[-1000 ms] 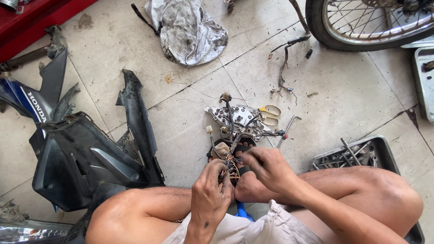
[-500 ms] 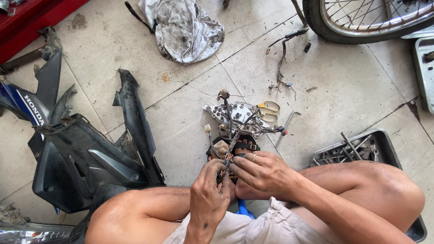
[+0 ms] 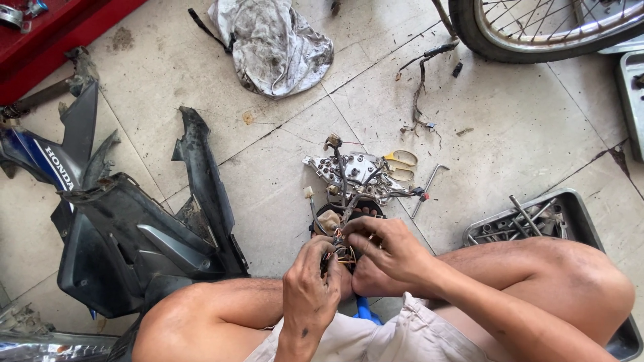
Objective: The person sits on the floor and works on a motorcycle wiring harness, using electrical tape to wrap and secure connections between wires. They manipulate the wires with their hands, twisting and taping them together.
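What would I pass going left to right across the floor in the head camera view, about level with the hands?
Dark scooter body panel → left hand → wire bundle → right hand → metal tray of tools.

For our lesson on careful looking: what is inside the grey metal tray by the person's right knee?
The tray holds long metal tools, lying loose, perhaps wrenches or sockets. The right leg covers its near part, so anything there cannot be seen.
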